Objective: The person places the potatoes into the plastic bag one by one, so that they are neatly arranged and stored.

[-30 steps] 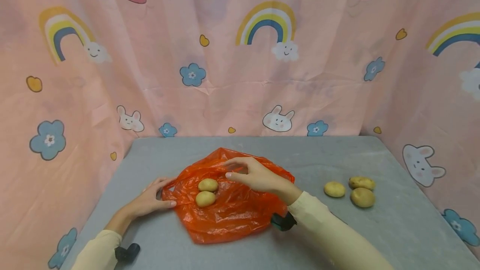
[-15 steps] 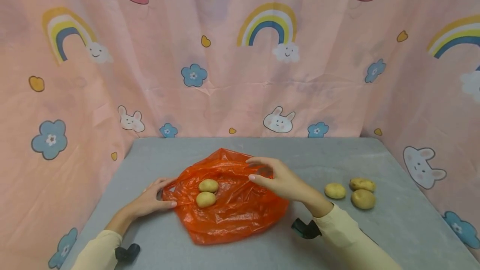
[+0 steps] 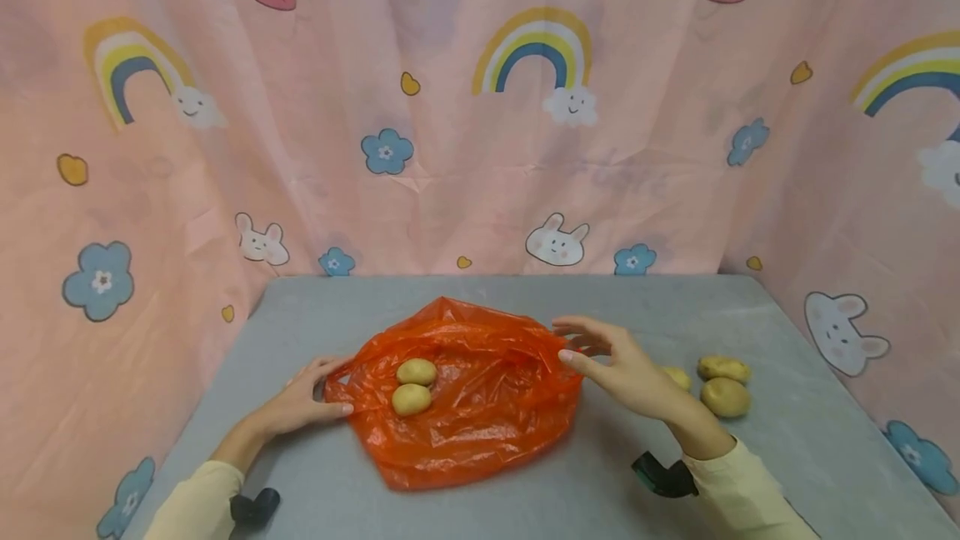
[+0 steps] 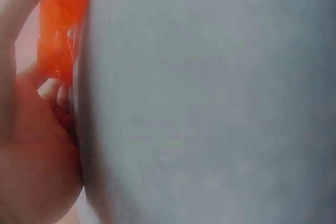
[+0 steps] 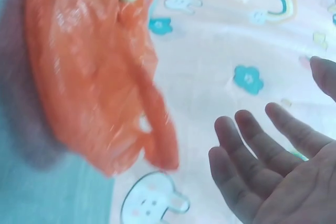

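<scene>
In the head view an orange plastic bag [image 3: 487, 440] lies spread on the grey table, its mouth facing up. Two potatoes [image 3: 412, 399] sit together at its left side. My left hand [image 3: 296, 400] rests at the bag's left edge, thumb and fingers wide apart with the bag's corner between them; the left wrist view shows that orange corner [image 4: 58, 40] near the fingers. My right hand [image 3: 626, 369] is at the bag's right edge, fingers loosely spread and holding nothing. In the right wrist view a bag handle [image 5: 160, 140] hangs beside the fingers, apart from them.
More potatoes [image 3: 725, 397] lie on the table to the right; one [image 3: 679, 377] is partly hidden behind my right hand. A pink printed curtain [image 3: 480, 190] stands around the back and sides of the grey table [image 3: 315, 307].
My right hand has moved right, from above the middle of the bag to its right edge. The bag's right side now looks drawn in. My left hand and the two potatoes have stayed put.
</scene>
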Demonstrator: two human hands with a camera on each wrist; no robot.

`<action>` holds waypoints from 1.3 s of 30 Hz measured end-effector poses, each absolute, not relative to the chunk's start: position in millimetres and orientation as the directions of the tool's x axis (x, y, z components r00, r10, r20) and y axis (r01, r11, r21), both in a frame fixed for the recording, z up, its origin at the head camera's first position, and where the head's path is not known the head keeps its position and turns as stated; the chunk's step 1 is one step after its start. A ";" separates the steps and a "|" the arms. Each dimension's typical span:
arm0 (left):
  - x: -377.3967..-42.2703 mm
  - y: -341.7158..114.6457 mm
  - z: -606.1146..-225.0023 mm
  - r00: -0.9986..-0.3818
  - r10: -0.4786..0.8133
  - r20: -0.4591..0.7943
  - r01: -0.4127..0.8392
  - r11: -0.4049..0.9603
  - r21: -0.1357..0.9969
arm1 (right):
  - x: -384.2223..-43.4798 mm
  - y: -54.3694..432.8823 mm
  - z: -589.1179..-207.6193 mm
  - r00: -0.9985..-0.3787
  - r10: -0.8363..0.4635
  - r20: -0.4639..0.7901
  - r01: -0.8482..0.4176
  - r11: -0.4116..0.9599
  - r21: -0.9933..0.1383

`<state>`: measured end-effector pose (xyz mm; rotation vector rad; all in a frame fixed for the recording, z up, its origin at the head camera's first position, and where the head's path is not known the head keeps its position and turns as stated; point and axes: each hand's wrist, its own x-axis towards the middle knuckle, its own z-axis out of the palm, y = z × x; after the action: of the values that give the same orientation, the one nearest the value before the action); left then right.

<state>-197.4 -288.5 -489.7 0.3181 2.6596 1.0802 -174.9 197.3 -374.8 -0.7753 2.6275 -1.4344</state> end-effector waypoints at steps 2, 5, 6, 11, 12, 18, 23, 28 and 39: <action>-197.6 -289.9 -489.9 -0.944 0.292 -0.152 0.105 0.704 0.702 | -176.0 203.8 -377.3 -0.878 -0.434 0.201 -0.407 0.457 -0.791; -197.3 -292.0 -490.5 -0.943 0.284 -0.175 0.085 0.711 0.698 | -176.2 214.7 -382.1 -0.889 -0.414 0.195 -0.398 0.489 -0.776; -197.2 -292.5 -490.7 -0.941 0.283 -0.183 0.078 0.711 0.699 | -175.9 218.7 -383.9 -0.893 -0.407 0.194 -0.395 0.499 -0.771; -196.1 -292.9 -491.5 -0.938 0.283 -0.199 0.064 0.706 0.705 | -172.4 240.8 -389.2 -0.912 -0.375 0.165 -0.363 0.552 -0.750; -195.9 -292.8 -491.6 -0.938 0.284 -0.201 0.062 0.705 0.707 | -171.6 245.2 -389.4 -0.917 -0.368 0.153 -0.352 0.566 -0.745; -194.6 -292.2 -491.9 -0.935 0.279 -0.217 0.045 0.702 0.711 | -170.6 271.8 -394.8 -0.936 -0.340 0.087 -0.296 0.632 -0.716; -196.2 -290.3 -489.5 -0.938 0.279 -0.204 0.053 0.699 0.713 | -171.6 292.7 -401.1 -0.950 -0.301 0.084 -0.273 0.667 -0.694; -197.9 -287.9 -488.5 -0.940 0.281 -0.194 0.065 0.705 0.706 | -172.0 312.5 -411.5 -0.953 -0.270 0.135 -0.289 0.686 -0.667; -199.3 -288.4 -488.9 -0.943 0.292 -0.160 0.095 0.696 0.712 | -178.0 343.6 -429.2 -0.954 -0.245 0.173 -0.297 0.696 -0.653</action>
<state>-199.3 -288.4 -488.9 0.3084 2.6456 1.0899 -178.0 343.6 -429.2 -0.4735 2.9599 -1.1602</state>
